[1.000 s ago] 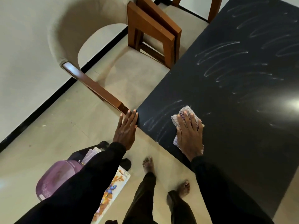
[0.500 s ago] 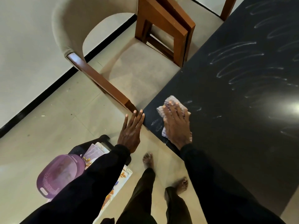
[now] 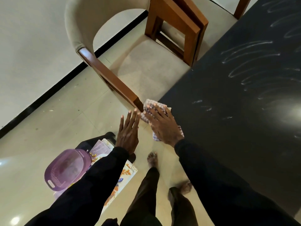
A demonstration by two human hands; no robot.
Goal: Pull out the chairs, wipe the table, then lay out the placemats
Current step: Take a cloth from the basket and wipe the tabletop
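Currently: step two, wiping. The right hand lies spread flat, pressing a checked cloth onto the near corner of the dark tabletop; the left hand, fingers straight and holding nothing, sits just beside that corner and the pulled-out chair. Next move, by judgement: carry the cloth over the pale streaks farther in. Placemats are unlaid, stacked by a purple basket low at the left, over the pale tiled floor.

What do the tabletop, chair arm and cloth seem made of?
Tabletop: dark, glossy, maybe stone or glass; it mirrors a light. Chair arm: smooth brown wood, slightly shiny. Cloth: soft checked fabric, crumpled under the right hand.
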